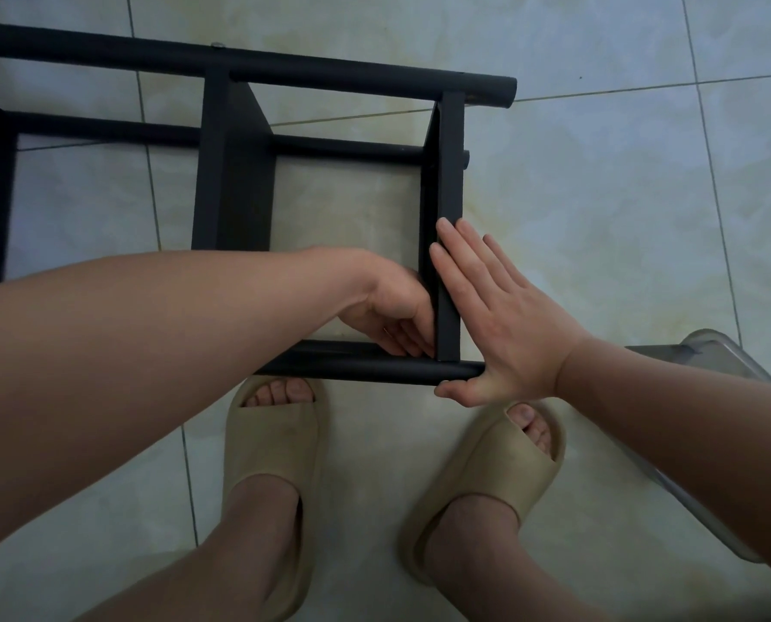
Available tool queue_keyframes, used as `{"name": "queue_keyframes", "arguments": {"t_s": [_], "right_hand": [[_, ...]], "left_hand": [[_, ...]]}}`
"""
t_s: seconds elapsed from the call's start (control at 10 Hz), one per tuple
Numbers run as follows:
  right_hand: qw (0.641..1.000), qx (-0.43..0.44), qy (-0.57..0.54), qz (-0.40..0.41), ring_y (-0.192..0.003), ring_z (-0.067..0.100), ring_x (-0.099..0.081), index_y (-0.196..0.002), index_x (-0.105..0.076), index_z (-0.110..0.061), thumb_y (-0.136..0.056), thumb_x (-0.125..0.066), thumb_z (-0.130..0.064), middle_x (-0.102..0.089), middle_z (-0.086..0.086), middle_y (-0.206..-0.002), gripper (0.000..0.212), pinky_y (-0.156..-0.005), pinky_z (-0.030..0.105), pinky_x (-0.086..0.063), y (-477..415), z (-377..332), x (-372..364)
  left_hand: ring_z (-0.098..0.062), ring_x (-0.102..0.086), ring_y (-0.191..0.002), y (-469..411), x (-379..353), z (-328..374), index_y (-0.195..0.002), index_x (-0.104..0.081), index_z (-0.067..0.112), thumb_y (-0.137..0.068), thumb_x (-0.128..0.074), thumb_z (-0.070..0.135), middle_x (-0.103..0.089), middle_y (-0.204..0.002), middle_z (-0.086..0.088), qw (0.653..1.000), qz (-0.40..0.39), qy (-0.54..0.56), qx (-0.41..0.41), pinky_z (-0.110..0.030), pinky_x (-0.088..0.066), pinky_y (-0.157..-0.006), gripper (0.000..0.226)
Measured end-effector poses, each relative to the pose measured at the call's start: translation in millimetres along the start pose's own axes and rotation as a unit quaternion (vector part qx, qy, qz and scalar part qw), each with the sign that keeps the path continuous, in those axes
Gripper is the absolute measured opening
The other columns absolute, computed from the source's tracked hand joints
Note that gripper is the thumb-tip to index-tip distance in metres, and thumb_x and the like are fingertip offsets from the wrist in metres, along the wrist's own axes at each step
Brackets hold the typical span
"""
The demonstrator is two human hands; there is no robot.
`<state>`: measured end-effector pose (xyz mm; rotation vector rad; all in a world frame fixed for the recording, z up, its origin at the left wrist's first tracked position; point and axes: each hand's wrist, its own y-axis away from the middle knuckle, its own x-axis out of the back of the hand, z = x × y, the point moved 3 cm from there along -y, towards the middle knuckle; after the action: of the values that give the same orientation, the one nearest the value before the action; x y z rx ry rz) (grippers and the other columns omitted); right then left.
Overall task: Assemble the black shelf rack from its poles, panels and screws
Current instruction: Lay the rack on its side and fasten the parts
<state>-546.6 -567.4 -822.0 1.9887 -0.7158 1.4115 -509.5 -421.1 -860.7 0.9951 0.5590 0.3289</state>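
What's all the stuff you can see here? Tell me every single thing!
shelf rack: one, black, lying on the floor
poles: three showing, black, running left to right
panels: three showing, black, set between the poles
screw: one, silvery, on the far pole
clear plastic tub: one, see-through, at the right edge
floor: pale tiles
slippers: two, beige, on the feet
left hand: fingers curled where the right-hand panel meets the near pole
right hand: flat against that panel's outside, thumb under the near pole's end
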Motion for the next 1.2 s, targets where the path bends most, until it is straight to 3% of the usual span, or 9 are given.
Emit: {"name": "queue_keyframes", "arguments": {"t_s": [0.2, 0.5, 0.7, 0.9, 1.1, 1.2], "right_hand": [[1.0, 0.001, -0.002, 0.006, -0.156, 0.038, 0.001, -0.159, -0.012, 0.006, -0.076, -0.051, -0.081, -0.001, 0.025, -0.168, 0.126, -0.125, 0.057, -0.017, 0, 0, -1], [1.0, 0.002, -0.007, 0.008, -0.156, 0.038, 0.002, -0.159, -0.012, 0.006, -0.075, -0.051, -0.081, -0.002, 0.025, -0.168, 0.126, -0.124, 0.057, -0.017, 0, 0, -2], [1.0, 0.004, -0.008, 0.009, -0.156, 0.038, 0.002, -0.159, -0.011, 0.005, -0.076, -0.05, -0.082, -0.001, 0.025, -0.168, 0.126, -0.124, 0.057, -0.017, 0, 0, -2], [1.0, 0.001, -0.005, 0.007, -0.157, 0.038, 0.001, -0.159, -0.012, 0.005, -0.075, -0.051, -0.082, -0.001, 0.024, -0.168, 0.127, -0.125, 0.057, -0.017, 0, 0, -2], [1.0, 0.001, -0.005, 0.01, -0.157, 0.038, 0.001, -0.159, -0.012, 0.005, -0.074, -0.051, -0.082, -0.001, 0.024, -0.168, 0.127, -0.124, 0.057, -0.018, 0, 1, -3], [1.0, 0.002, -0.008, 0.014, -0.157, 0.038, 0.001, -0.159, -0.012, 0.005, -0.074, -0.052, -0.082, -0.002, 0.024, -0.168, 0.127, -0.124, 0.058, -0.019, 0, 1, -4]], "left_hand": [[-0.023, -0.065, -0.119, 1, 1, -6, -0.112, -0.071, 0.012, -0.094, -0.061, 0.015, -0.075, -0.11, -0.003, 0.999, -0.037, -0.022, 0.027, -0.042, -0.045, -0.11, 0.021], [-0.017, -0.065, -0.097, -4, 5, -1, -0.092, -0.073, 0.015, -0.093, -0.062, 0.013, -0.074, -0.086, 0.003, 0.998, -0.028, -0.025, 0.048, -0.034, -0.047, -0.1, 0.011], [-0.021, -0.064, -0.103, -5, 4, 0, -0.097, -0.072, 0.011, -0.093, -0.061, 0.008, -0.072, -0.098, -0.005, 0.999, -0.025, -0.021, 0.032, -0.037, -0.046, -0.106, 0.012], [-0.012, -0.066, -0.111, -1, 11, 0, -0.104, -0.071, 0.026, -0.088, -0.072, 0.022, -0.076, -0.106, 0.008, 0.994, -0.003, -0.11, 0.017, -0.046, -0.042, -0.105, 0.016], [-0.012, -0.07, -0.098, -4, 9, -1, -0.096, -0.072, 0.025, -0.086, -0.074, 0.018, -0.076, -0.095, 0.006, 0.994, -0.003, -0.104, -0.019, -0.04, -0.048, -0.101, 0.012], [-0.011, -0.071, -0.096, -4, 10, 0, -0.096, -0.073, 0.024, -0.085, -0.074, 0.014, -0.076, -0.094, 0.005, 0.995, -0.007, -0.093, -0.031, -0.034, -0.05, -0.092, 0.014]]}}
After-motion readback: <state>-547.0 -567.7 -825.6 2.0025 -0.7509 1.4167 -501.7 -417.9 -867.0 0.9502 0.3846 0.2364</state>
